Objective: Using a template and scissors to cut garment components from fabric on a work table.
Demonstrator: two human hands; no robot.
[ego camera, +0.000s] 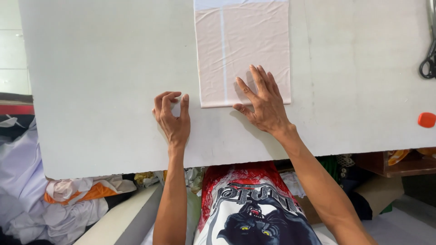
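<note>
One pale pink fabric panel (pixel 243 52) is the reference for everything on the white worktable (pixel 104 68): it lies flat near the table's middle, its long axis running straight away from the person, with a thin white stripe down its length left of centre. Its near short edge faces both hands. Of the two, the right hand (pixel 263 102) is the closer, resting open with fingers spread flat on the panel's near right corner, the thumb just off the fabric's hem. The left hand (pixel 172 115) sits just left of the panel's near left corner, off the cloth, fingers curled loosely on bare table and holding nothing. Black scissors (pixel 429 59) and a small orange object (pixel 427 120) lie well right of the panel.
</note>
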